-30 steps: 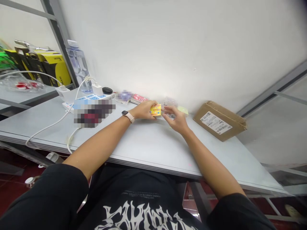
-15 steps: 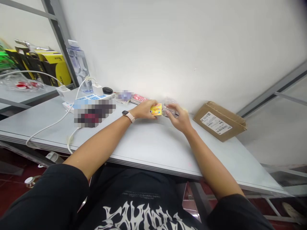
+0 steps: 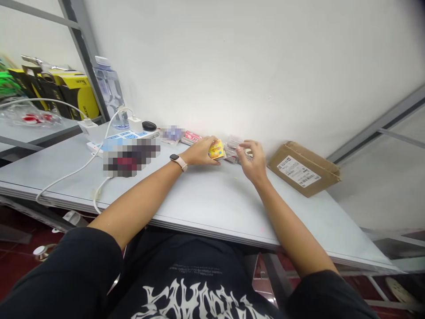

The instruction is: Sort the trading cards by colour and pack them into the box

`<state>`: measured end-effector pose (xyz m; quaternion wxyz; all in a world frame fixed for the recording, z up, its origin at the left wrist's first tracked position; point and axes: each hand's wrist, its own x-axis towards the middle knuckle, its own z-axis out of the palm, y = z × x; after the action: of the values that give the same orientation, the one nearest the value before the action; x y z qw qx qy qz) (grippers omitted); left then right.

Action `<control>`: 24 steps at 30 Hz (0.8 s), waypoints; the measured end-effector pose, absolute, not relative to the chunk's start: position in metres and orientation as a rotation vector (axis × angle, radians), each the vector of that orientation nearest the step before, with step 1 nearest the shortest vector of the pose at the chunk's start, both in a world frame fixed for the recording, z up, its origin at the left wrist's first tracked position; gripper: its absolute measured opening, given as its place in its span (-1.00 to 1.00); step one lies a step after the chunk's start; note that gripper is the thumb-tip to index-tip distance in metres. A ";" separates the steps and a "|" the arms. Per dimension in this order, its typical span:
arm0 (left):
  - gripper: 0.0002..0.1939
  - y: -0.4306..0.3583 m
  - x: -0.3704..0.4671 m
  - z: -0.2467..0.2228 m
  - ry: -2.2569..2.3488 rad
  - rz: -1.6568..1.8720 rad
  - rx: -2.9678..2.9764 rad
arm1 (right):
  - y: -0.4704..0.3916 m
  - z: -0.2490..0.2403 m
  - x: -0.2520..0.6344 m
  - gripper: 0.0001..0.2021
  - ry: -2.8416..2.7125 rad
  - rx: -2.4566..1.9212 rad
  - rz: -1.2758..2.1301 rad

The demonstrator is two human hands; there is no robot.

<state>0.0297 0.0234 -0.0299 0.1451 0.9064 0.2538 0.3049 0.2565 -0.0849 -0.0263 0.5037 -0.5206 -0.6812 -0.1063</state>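
A yellow stack of cards (image 3: 216,150) with colourful pictures is gripped by my left hand (image 3: 199,152), its fingers wrapped round the left side. Right of the stack lies crinkled clear plastic wrap (image 3: 231,148), close to the wall. My right hand (image 3: 253,160) is beside the wrap, fingers bent and thumb apart from them, with nothing plainly held. Whether its fingertips touch the wrap I cannot tell. Behind my left hand a red-and-white stack of cards (image 3: 191,136) rests on the grey table (image 3: 206,195).
A cardboard box (image 3: 303,168) leans against the wall at the right. On the left stand a power strip (image 3: 124,138) with white cables, a water bottle (image 3: 109,88) and a black mouse-like object (image 3: 149,126). Yellow-black boxes (image 3: 71,91) fill the left shelf.
My right hand has moved slightly right, away from the yellow stack, and its fingers have come off the clear plastic or loosened. The yellow stack has tilted a little in my left hand.
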 end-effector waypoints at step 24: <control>-0.37 0.015 0.042 -0.023 0.338 0.914 1.763 | -0.083 -0.025 0.253 -0.65 -1.571 -1.095 0.125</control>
<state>0.0416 0.0148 -0.0225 0.5340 0.7399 0.1420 0.3835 0.2531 -0.0835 -0.0251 0.5741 -0.4673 -0.6702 0.0534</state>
